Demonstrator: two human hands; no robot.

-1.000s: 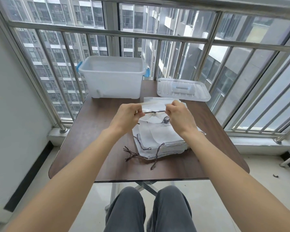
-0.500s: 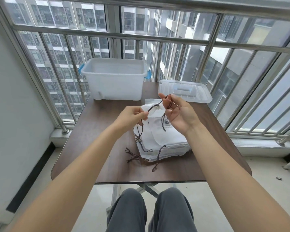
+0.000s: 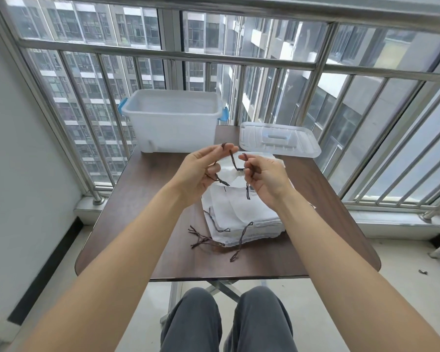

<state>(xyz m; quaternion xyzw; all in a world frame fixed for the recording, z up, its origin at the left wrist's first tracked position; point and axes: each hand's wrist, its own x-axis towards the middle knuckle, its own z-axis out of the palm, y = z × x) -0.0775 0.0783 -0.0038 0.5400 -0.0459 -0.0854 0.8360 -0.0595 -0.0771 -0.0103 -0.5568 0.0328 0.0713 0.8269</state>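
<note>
Head view looks down over two bare forearms to a dark brown wooden folding table (image 3: pixel 142 212) set against a steel balcony railing (image 3: pixel 163 53). Both hands are raised above the middle of the table and work a dark brown drawstring cord (image 3: pixel 233 161) that belongs to a white fabric pouch (image 3: pixel 230 177), which they hold lifted just over a stack of similar white fabric pouches (image 3: pixel 241 214). The left hand (image 3: pixel 201 171) has its fingers curled, with one end of the cord pinched at the fingertips and another stretch running across the palm. The right hand (image 3: pixel 267 177) is curled too, gripping the other end, which loops over its fingers and dangles below. Between the hands the cord sags in a slack bend, so the tie looks begun but not pulled tight. Several more dark cord ends (image 3: pixel 202 240) trail loose from the near edge of the stack onto the table, which suggests that most pouches are yet to be tied. At the far edge stands a translucent white plastic storage bin with blue latches (image 3: pixel 173 128), open, and its flat translucent lid (image 3: pixel 280 141) lies just beside it to the right. Nothing shows above the bin's rim, so I judge the work to be early: one pouch in hand, the stack waiting, the packing and closing of the bin left to do.
</note>
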